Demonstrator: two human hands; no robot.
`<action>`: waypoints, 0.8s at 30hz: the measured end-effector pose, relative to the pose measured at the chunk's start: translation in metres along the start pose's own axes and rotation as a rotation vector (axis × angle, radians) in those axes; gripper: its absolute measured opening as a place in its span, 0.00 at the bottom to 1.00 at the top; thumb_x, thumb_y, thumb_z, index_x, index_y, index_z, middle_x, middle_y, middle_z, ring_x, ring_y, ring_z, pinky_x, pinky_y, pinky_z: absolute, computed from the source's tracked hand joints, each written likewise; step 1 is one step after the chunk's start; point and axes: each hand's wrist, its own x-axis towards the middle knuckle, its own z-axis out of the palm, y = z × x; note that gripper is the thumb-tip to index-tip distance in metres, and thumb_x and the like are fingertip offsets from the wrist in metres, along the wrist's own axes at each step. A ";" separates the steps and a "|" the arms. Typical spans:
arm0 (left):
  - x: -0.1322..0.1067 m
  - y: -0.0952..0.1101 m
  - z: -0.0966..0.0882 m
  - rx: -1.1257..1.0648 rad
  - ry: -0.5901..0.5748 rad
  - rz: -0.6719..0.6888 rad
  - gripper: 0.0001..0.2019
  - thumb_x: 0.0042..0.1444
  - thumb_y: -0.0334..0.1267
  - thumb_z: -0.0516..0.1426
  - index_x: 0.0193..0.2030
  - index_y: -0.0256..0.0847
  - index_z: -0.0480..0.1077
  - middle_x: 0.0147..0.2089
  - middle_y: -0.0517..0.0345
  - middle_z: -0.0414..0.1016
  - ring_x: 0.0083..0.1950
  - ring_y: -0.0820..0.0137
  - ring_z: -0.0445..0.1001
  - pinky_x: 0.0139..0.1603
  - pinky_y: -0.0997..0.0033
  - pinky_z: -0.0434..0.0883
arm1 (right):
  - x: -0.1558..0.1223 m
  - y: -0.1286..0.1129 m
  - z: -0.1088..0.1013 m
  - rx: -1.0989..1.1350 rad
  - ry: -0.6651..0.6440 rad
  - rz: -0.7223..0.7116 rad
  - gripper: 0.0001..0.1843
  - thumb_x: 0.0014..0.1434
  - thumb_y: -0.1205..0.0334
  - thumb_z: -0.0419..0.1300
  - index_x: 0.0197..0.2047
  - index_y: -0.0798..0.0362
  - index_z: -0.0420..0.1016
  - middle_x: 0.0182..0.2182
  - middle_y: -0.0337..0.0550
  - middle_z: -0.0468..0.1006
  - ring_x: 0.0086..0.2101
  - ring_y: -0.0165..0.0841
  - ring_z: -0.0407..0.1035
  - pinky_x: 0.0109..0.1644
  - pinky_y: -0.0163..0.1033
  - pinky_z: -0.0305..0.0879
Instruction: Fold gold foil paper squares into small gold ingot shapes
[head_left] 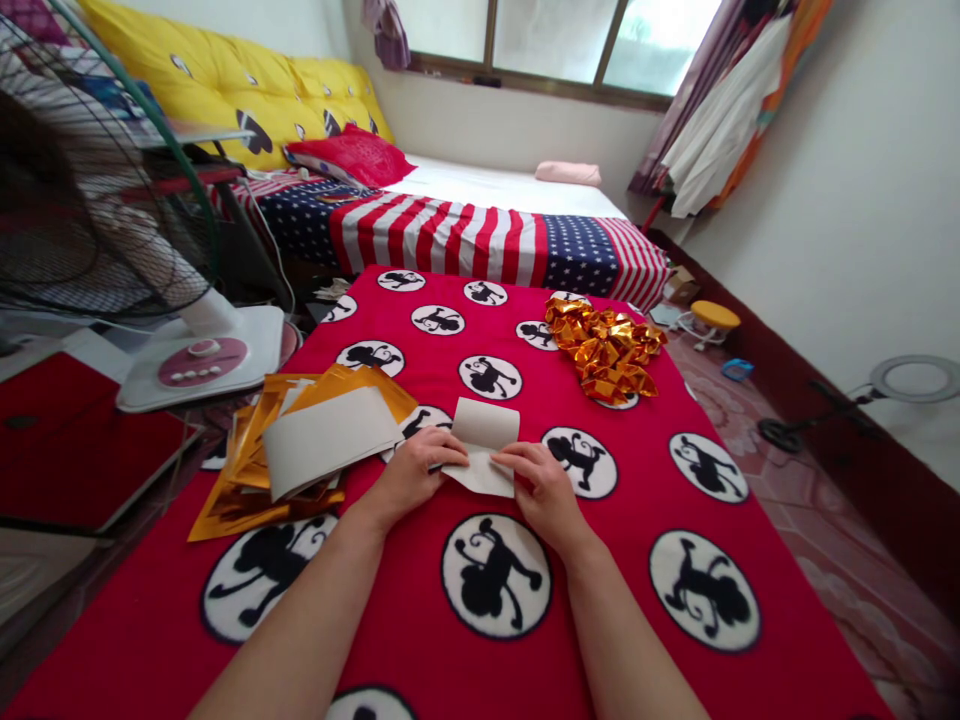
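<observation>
A sheet of paper (486, 424), pale on the side facing me, lies in the middle of the red cloth with its far part curling up. My left hand (418, 466) grips its left edge, fingers bent over the paper. On the opposite edge, my right hand (541, 484) pinches the sheet the same way. Left of my hands lies a loose stack of gold foil paper (251, 465), with pale-backed sheets (330, 440) on top. Farther off to the right sits a heap of folded, shiny gold paper pieces (604, 350).
The red cloth (600, 620) with monkey prints covers the table. A fan (202, 340) stands at the left beside a red box (67, 430). Behind the table is a bed (480, 240) with a flag-patterned cover. A ring light (915, 378) and yellow stool (715, 315) are on the right.
</observation>
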 end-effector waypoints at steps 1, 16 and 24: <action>0.000 0.000 0.000 0.006 -0.004 -0.001 0.18 0.51 0.20 0.55 0.40 0.45 0.79 0.41 0.55 0.79 0.47 0.66 0.73 0.53 0.62 0.70 | 0.000 0.000 0.000 -0.033 -0.010 -0.007 0.24 0.55 0.77 0.53 0.47 0.45 0.79 0.44 0.44 0.77 0.46 0.37 0.68 0.51 0.45 0.65; 0.005 0.007 0.004 0.013 0.096 -0.192 0.04 0.57 0.34 0.60 0.32 0.41 0.77 0.40 0.54 0.77 0.43 0.67 0.74 0.47 0.66 0.70 | 0.005 -0.015 0.019 -0.136 0.209 0.270 0.08 0.60 0.62 0.58 0.29 0.50 0.74 0.34 0.43 0.75 0.37 0.37 0.67 0.43 0.41 0.61; 0.004 0.000 0.013 0.124 0.221 -0.319 0.08 0.48 0.37 0.65 0.25 0.39 0.71 0.39 0.56 0.74 0.41 0.67 0.73 0.44 0.66 0.70 | 0.004 -0.023 0.021 -0.316 0.243 0.403 0.07 0.55 0.64 0.61 0.27 0.51 0.67 0.31 0.41 0.72 0.35 0.36 0.65 0.42 0.41 0.57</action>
